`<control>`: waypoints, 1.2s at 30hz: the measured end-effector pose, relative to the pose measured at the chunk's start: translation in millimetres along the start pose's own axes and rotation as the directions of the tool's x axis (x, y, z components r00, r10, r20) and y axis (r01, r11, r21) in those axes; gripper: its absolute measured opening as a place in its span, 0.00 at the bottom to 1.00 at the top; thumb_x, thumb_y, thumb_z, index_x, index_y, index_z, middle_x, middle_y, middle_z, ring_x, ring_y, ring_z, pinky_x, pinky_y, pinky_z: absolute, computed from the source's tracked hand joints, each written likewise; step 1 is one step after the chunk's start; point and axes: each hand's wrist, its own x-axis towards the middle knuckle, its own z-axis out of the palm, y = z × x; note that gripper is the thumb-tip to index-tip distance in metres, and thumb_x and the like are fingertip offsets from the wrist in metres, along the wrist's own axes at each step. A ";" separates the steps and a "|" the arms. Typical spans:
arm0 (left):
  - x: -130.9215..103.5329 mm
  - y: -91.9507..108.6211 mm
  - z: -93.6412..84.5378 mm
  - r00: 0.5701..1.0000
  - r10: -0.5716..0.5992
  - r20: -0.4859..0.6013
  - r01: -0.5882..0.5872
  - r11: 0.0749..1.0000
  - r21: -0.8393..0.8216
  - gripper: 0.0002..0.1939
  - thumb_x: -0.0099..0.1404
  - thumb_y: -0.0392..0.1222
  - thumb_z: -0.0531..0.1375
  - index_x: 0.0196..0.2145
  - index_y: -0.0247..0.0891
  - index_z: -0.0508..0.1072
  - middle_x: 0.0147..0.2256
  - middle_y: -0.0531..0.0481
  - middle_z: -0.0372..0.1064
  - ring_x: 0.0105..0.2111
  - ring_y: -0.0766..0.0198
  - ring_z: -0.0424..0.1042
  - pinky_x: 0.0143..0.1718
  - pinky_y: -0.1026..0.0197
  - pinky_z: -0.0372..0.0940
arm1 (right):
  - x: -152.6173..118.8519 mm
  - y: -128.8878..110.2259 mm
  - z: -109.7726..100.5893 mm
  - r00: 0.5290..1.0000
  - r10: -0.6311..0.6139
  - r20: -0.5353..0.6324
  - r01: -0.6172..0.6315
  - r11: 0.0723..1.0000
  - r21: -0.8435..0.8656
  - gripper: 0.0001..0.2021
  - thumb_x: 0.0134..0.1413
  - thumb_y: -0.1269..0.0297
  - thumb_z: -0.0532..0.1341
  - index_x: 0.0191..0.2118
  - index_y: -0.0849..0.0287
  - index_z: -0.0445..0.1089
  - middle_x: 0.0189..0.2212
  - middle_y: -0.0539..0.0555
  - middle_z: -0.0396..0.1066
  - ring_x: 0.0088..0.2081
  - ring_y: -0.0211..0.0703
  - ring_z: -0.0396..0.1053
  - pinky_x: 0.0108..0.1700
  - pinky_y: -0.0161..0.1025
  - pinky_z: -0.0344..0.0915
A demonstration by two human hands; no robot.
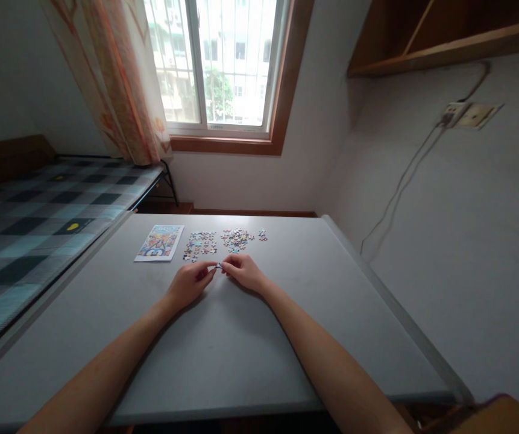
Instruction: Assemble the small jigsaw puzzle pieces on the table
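Between my two hands, just above the table, is a small blue and white jigsaw puzzle piece (218, 266). My left hand (190, 282) pinches its left side with thumb and forefinger. From the right, the fingertips of my right hand (242, 271) close on it too; whether it is one piece or two joined is too small to tell. Behind the hands lies a spread group of puzzle pieces (201, 243), partly in rows. A denser heap of pieces (237, 239) sits to its right, and a little cluster of pieces (263, 235) lies farther right.
A printed picture sheet (160, 243) lies at the back left of the grey table (223, 355). Beyond the left edge stands a bed (73, 199) with a checked cover. A wall with a socket and hanging cord (399, 181) borders the right side.
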 end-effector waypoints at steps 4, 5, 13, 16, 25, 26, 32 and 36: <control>-0.1 -0.1 -0.1 1.000 0.003 0.005 -0.003 1.000 0.006 0.13 0.64 0.42 0.56 0.43 0.37 0.75 0.21 0.55 0.65 0.21 0.71 0.60 0.25 0.69 0.56 | -0.2 0.0 0.1 1.000 0.001 0.002 -0.001 1.000 0.001 0.10 0.52 0.62 0.58 0.27 0.63 0.69 0.22 0.49 0.69 0.25 0.34 0.64 0.29 0.31 0.60; -0.1 -0.1 -0.2 1.000 0.003 0.005 -0.003 1.000 0.008 0.13 0.64 0.42 0.56 0.43 0.38 0.75 0.21 0.55 0.65 0.21 0.71 0.60 0.25 0.69 0.57 | -0.2 0.3 0.2 1.000 0.000 0.000 0.000 1.000 -0.003 0.10 0.52 0.62 0.58 0.27 0.62 0.69 0.22 0.49 0.69 0.25 0.34 0.64 0.29 0.31 0.60; 0.0 0.4 -0.9 1.000 0.005 0.005 -0.005 1.000 0.017 0.12 0.64 0.42 0.55 0.42 0.37 0.75 0.21 0.55 0.65 0.21 0.71 0.60 0.25 0.69 0.56 | -0.3 1.9 0.1 1.000 -0.014 0.000 0.014 1.000 -0.003 0.09 0.52 0.62 0.58 0.27 0.62 0.69 0.23 0.50 0.69 0.25 0.34 0.65 0.29 0.31 0.60; 0.1 0.9 -1.2 1.000 -0.002 0.008 0.002 1.000 0.020 0.12 0.64 0.42 0.55 0.42 0.37 0.75 0.22 0.55 0.65 0.21 0.71 0.60 0.25 0.68 0.57 | -0.2 1.6 0.0 1.000 -0.006 -0.001 0.006 1.000 -0.004 0.10 0.52 0.61 0.58 0.27 0.62 0.69 0.23 0.50 0.69 0.25 0.34 0.65 0.30 0.31 0.61; 0.5 1.9 -1.8 1.000 -0.012 0.016 0.012 1.000 0.020 0.13 0.64 0.42 0.55 0.42 0.37 0.75 0.21 0.55 0.65 0.21 0.71 0.59 0.26 0.68 0.56 | 0.1 1.3 0.2 1.000 -0.003 -0.004 0.003 1.000 -0.005 0.10 0.52 0.61 0.58 0.27 0.63 0.69 0.23 0.50 0.69 0.26 0.34 0.65 0.30 0.31 0.60; 0.6 2.0 -1.8 1.000 -0.013 0.016 0.013 1.000 0.022 0.12 0.64 0.42 0.55 0.42 0.37 0.75 0.21 0.55 0.65 0.21 0.71 0.59 0.26 0.68 0.56 | 0.1 1.5 0.3 1.000 -0.004 -0.003 0.004 1.000 0.000 0.10 0.52 0.62 0.58 0.27 0.63 0.69 0.23 0.50 0.69 0.26 0.34 0.65 0.30 0.31 0.60; 0.7 1.5 -1.3 1.000 -0.009 0.017 0.008 1.000 0.027 0.13 0.64 0.42 0.55 0.42 0.37 0.75 0.22 0.55 0.65 0.21 0.71 0.60 0.25 0.69 0.56 | 0.5 1.7 0.6 1.000 -0.006 -0.004 0.006 1.000 -0.006 0.09 0.52 0.62 0.58 0.27 0.63 0.69 0.22 0.50 0.69 0.25 0.34 0.64 0.29 0.31 0.60; 0.2 0.2 -0.5 1.000 -0.007 0.013 0.007 1.000 0.025 0.13 0.64 0.42 0.55 0.42 0.37 0.75 0.22 0.55 0.65 0.21 0.71 0.60 0.25 0.69 0.56 | 0.4 1.4 0.4 1.000 -0.006 -0.004 0.006 1.000 0.001 0.09 0.52 0.63 0.58 0.27 0.63 0.69 0.23 0.50 0.69 0.25 0.34 0.64 0.29 0.31 0.60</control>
